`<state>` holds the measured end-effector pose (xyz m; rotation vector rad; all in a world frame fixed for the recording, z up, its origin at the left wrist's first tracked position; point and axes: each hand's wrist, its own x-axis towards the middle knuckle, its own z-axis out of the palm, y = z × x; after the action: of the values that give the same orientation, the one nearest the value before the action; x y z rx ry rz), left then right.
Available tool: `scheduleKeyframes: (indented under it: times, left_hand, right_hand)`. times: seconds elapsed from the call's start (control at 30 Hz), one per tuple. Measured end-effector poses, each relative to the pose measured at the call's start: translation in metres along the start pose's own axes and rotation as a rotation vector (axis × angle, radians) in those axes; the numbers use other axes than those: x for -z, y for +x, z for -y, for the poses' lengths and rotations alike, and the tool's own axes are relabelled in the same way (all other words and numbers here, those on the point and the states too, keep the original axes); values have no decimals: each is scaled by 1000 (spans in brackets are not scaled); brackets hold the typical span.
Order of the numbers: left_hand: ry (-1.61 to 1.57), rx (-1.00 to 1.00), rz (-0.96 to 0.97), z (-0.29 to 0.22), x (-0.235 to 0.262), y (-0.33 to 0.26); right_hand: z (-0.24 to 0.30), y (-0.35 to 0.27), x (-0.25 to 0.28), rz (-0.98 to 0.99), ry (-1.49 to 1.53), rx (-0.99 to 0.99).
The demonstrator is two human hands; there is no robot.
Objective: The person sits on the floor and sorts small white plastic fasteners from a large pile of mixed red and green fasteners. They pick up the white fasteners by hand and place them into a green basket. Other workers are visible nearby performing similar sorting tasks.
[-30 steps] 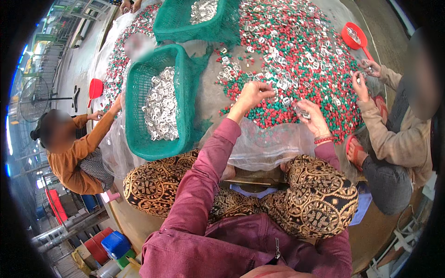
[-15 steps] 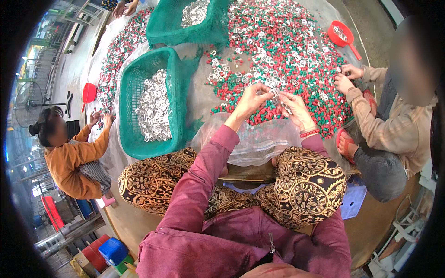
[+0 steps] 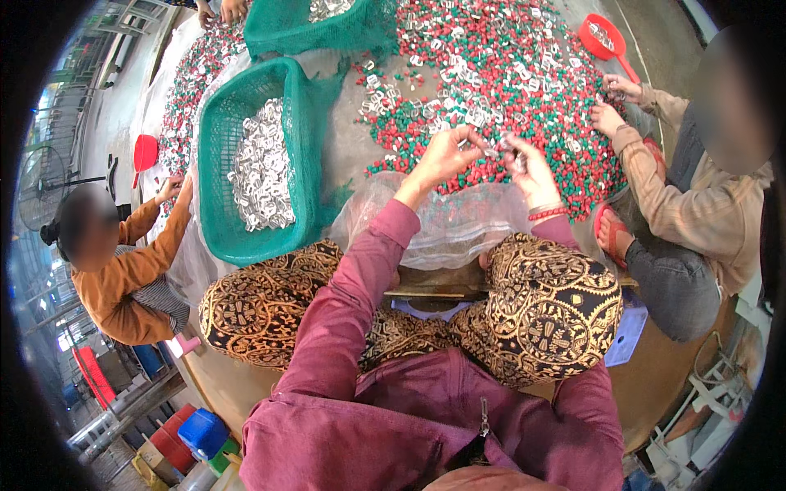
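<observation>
Between your hands lies a small, glossy whitish piece (image 3: 491,152), just right of your left hand's (image 3: 449,157) pinched fingertips; you cannot tell whether they grip it, nor its long axis. Your right hand (image 3: 532,170), curled around similar glossy pale pieces (image 3: 517,163), sits close on its right.
</observation>
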<state>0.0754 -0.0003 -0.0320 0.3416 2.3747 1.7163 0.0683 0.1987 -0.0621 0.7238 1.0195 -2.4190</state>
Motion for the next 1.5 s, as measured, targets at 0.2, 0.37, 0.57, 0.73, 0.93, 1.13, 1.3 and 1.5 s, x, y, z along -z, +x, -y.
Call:
scheduleKeyframes:
  times: [0.2,0.37,0.57,0.73,0.93,1.13,1.3,1.5]
  left_hand:
    - [-967,210,73,-15,34,10]
    - [-1102,304,127,-7,20,25]
    - [377,166,92,50,-37,63]
    - [697,84,171,60,-45,63]
    - [-864,406,118,45,28,44]
    - [-877,481,-149,40,42,41]
    - [382,116,9,80,10,56]
    - [641,76,-33,90,-12,64]
  right_hand:
    - [24,-11,14,74,-81,199]
    - [18,-19,20,128,-317,252]
    - [19,-20,34,198,-284,108]
    - [17,-20,29,169,-114,38]
    - [7,2,28,98,-497,56]
    - [-26,49,8,24,-1655,620]
    - [-49,54,24,155,-1767,792]
    - [-27,34,28,-43,-848,374]
